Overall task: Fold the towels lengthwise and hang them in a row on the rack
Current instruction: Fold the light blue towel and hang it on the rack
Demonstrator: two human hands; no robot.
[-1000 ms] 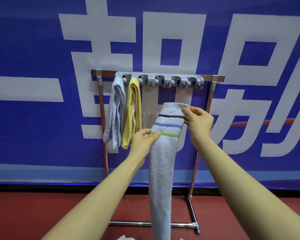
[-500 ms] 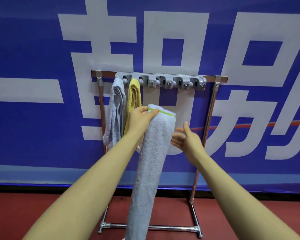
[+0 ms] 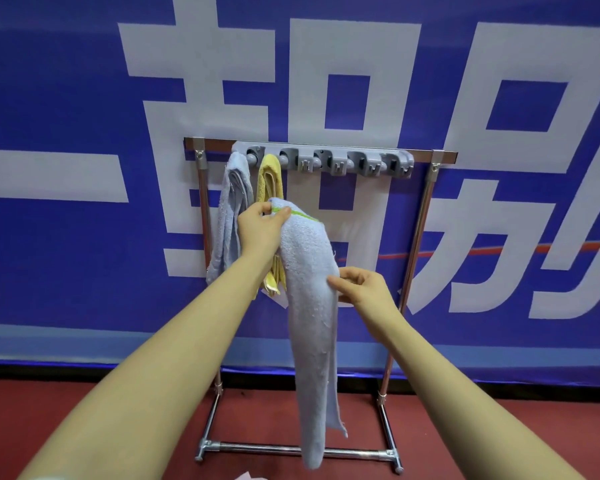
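Before the rack (image 3: 420,220), the left hand (image 3: 262,228) grips the folded towel (image 3: 310,306) at its top; the right hand (image 3: 364,285) pinches its edge lower down.

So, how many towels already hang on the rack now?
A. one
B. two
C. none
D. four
B: a pale blue towel and a yellow towel hang from the rack; the left hand and right hand hold a third towel.
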